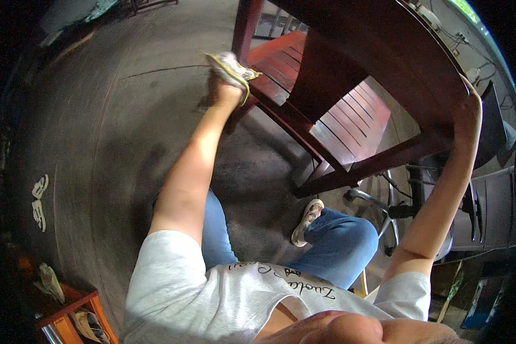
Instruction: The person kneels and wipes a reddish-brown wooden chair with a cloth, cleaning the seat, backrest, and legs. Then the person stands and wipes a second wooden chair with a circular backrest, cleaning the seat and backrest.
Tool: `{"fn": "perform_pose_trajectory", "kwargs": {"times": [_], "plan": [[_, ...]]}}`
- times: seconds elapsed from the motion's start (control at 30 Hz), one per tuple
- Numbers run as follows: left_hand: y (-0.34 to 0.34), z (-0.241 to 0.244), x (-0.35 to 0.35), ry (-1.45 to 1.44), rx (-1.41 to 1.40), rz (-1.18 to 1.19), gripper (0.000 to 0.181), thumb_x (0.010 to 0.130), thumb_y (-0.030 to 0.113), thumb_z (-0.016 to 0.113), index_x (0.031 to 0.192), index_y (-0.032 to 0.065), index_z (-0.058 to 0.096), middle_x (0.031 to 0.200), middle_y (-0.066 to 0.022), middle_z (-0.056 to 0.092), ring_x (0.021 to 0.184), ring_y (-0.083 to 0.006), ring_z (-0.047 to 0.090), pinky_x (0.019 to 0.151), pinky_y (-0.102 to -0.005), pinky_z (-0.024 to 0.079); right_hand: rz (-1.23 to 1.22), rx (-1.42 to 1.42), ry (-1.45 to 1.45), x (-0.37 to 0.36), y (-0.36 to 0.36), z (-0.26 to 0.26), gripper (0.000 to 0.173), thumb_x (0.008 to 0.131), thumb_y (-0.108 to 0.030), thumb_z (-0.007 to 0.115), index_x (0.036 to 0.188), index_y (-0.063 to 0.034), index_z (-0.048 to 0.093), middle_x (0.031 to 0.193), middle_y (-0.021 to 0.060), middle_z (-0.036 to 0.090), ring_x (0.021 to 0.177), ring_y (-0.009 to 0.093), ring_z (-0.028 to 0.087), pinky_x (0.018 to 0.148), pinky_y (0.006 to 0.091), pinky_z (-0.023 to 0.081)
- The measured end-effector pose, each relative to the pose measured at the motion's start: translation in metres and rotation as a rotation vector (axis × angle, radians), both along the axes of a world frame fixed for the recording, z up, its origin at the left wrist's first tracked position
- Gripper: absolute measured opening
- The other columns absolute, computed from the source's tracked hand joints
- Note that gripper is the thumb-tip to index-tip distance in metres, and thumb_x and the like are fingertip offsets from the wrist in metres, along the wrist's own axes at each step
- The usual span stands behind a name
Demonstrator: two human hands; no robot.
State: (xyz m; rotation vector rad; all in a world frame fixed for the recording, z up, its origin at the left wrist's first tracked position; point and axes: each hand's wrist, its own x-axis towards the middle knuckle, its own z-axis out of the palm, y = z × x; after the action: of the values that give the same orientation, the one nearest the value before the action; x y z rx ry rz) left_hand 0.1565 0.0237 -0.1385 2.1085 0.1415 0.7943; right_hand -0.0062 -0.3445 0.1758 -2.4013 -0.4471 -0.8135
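Observation:
My left hand [226, 92] holds a crumpled white cloth [230, 69] with yellow-green edging, against the side of a dark red wooden chair [331, 64]. The cloth covers most of its fingers, and hand and cloth are slightly blurred. The chair has a slatted seat, seen on both sides of a broad upright back panel. At the far right, my right hand [468, 103] holds the outer edge of the chair's curved top part; its fingertips are hidden behind the wood.
A swivel chair with a metal base [389, 210] stands at the right, beside dark furniture [492, 206]. Cables [460, 38] run along the upper right. A pair of shoes [38, 200] lies on the floor at the left. A wooden shelf [71, 309] with footwear is at the lower left.

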Motion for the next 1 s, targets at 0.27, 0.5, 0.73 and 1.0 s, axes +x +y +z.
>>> {"fn": "perform_pose_trajectory", "kwargs": {"times": [0.27,0.5,0.73,1.0], "plan": [[-0.101,-0.06,-0.055,-0.193,0.501,-0.061,0.034,0.091,0.018,0.037,0.121,0.0046,0.046,0.121,-0.0127,0.052,0.117,-0.0266,0.046,0.091,-0.0444,0.039,0.015,-0.044,-0.06,0.013,-0.004,-0.007,0.028,0.091,-0.012,0.049,0.113,0.0041,0.057,0.104,0.0107,0.064,0.095,0.018,0.06,0.086,0.0291,0.046],[-0.038,-0.014,-0.026,-0.128,0.535,-0.17,0.03,0.083,0.014,0.046,0.108,0.0068,0.06,0.126,-0.0058,0.053,0.12,-0.0197,0.046,0.087,-0.0396,0.042,-0.064,0.03,0.019,0.004,-0.002,0.001,0.039,0.079,0.006,0.04,0.113,0.0032,0.057,0.104,0.0111,0.063,0.096,0.02,0.06,0.089,0.0312,0.046],[-0.046,-0.003,-0.014,0.024,0.543,-0.145,0.034,0.081,0.019,0.05,0.114,0.0194,0.056,0.136,-0.0044,0.042,0.124,-0.0281,0.038,0.083,-0.0458,0.042,0.017,0.019,0.033,0.004,-0.016,0.003,0.034,0.081,-0.004,0.049,0.114,0.0033,0.056,0.105,0.011,0.062,0.097,0.019,0.059,0.087,0.0284,0.045],[-0.069,0.02,-0.057,-0.134,0.528,-0.533,0.014,0.071,0.001,0.057,0.082,0.0085,0.061,0.1,-0.0047,0.059,0.102,-0.026,0.054,0.074,-0.0387,0.049,-0.003,0.155,0.017,0.0,-0.017,0.002,0.033,0.083,-0.005,0.048,0.114,0.0043,0.056,0.105,0.0116,0.062,0.096,0.019,0.059,0.088,0.0297,0.045]]}}
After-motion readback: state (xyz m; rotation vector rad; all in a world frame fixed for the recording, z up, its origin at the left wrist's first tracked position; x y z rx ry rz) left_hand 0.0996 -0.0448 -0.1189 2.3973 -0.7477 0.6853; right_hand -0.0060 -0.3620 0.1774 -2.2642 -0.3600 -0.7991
